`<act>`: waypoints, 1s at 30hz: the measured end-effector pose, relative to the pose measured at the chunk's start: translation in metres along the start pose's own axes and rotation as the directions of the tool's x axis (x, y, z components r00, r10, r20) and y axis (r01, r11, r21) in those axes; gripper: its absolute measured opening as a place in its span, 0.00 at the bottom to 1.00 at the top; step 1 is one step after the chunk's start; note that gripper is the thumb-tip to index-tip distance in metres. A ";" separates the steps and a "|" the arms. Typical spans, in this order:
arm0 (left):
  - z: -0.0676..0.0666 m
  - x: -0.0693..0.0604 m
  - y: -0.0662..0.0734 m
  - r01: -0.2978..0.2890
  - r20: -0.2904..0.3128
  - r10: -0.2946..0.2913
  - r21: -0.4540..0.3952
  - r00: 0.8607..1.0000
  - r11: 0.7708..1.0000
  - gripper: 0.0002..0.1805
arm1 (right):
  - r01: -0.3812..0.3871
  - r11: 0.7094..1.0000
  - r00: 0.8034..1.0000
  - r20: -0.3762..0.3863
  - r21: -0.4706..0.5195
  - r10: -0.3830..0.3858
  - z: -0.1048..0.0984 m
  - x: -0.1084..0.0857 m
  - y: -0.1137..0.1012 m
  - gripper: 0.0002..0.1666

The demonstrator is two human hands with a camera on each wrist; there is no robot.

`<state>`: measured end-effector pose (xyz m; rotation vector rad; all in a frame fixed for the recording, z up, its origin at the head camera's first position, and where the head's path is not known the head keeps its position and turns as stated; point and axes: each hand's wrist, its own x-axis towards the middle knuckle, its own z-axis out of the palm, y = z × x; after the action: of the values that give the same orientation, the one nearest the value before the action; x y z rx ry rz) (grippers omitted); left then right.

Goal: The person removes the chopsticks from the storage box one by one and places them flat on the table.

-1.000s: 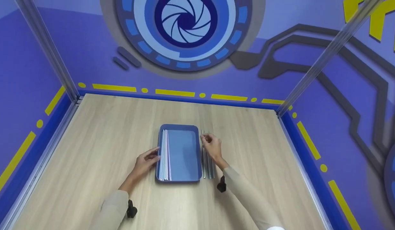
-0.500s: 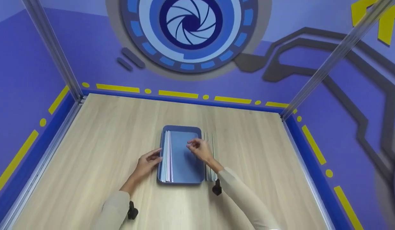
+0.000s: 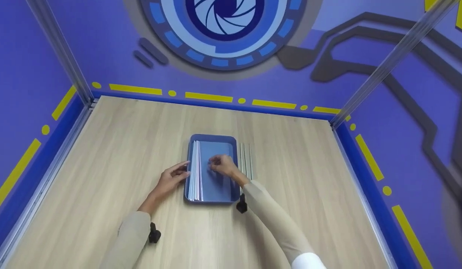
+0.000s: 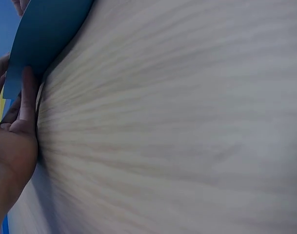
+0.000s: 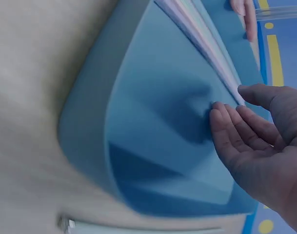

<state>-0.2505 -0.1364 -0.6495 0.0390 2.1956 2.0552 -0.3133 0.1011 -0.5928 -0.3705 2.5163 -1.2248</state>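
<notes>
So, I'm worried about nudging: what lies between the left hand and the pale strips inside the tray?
The tray's left wall: in the head view, the left hand touches its outer side, while the pale strips lie along its inner side.

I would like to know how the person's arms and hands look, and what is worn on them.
The left sleeve and right sleeve are long and beige; a white patch shows further up the right arm. A small black piece sits by each wrist, left and right. The left hand and right hand wear no gloves.
</notes>
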 end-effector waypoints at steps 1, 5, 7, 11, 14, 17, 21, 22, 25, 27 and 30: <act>0.000 0.000 0.001 0.002 0.003 -0.002 -0.005 1.000 1.000 0.26 | -0.018 1.000 1.000 -0.002 0.022 0.018 0.003 0.002 -0.001 0.16; 0.001 -0.001 -0.001 -0.003 0.005 0.003 -0.020 1.000 1.000 0.27 | -0.058 0.997 0.998 -0.011 0.053 0.059 0.012 0.006 0.001 0.16; 0.002 -0.001 -0.002 -0.010 -0.001 0.010 -0.032 1.000 0.999 0.26 | -0.060 0.997 0.998 -0.009 0.052 0.060 0.015 0.007 0.001 0.17; 0.001 0.001 -0.003 -0.028 -0.004 0.028 -0.047 1.000 0.998 0.26 | -0.075 0.996 0.997 -0.030 0.055 0.076 0.022 0.010 -0.002 0.16; -0.001 0.003 -0.004 -0.040 0.005 0.040 -0.048 0.999 0.998 0.26 | -0.098 0.994 0.991 -0.086 0.058 0.103 0.029 0.014 -0.007 0.16; -0.002 0.002 -0.003 -0.040 0.010 0.041 -0.041 0.999 0.998 0.26 | -0.117 0.993 0.984 -0.130 0.025 0.120 0.035 0.015 -0.013 0.16; 0.001 0.002 -0.002 -0.032 -0.001 0.032 -0.019 1.000 0.999 0.26 | -0.126 0.991 0.981 -0.157 -0.048 0.117 0.037 0.014 -0.015 0.14; 0.001 0.001 -0.002 -0.032 -0.005 0.032 -0.014 0.999 0.999 0.26 | -0.131 0.990 0.980 -0.162 -0.061 0.119 0.038 0.014 -0.015 0.13; 0.001 0.001 -0.002 -0.032 -0.009 0.032 -0.001 0.999 0.999 0.26 | -0.123 0.985 0.977 -0.189 -0.120 0.099 0.037 0.012 -0.014 0.12; 0.002 0.001 -0.002 -0.039 -0.011 0.039 0.001 0.999 0.999 0.26 | -0.104 0.982 0.978 -0.197 -0.155 0.073 0.035 0.010 -0.013 0.12; 0.000 0.001 -0.001 -0.047 -0.019 0.047 0.003 0.999 0.999 0.25 | -0.076 0.977 0.980 -0.197 -0.201 0.036 0.032 0.008 -0.012 0.12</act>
<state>-0.2514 -0.1358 -0.6503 0.0715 2.2294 2.0857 -0.3068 0.0684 -0.6036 -0.2358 2.8107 -1.0224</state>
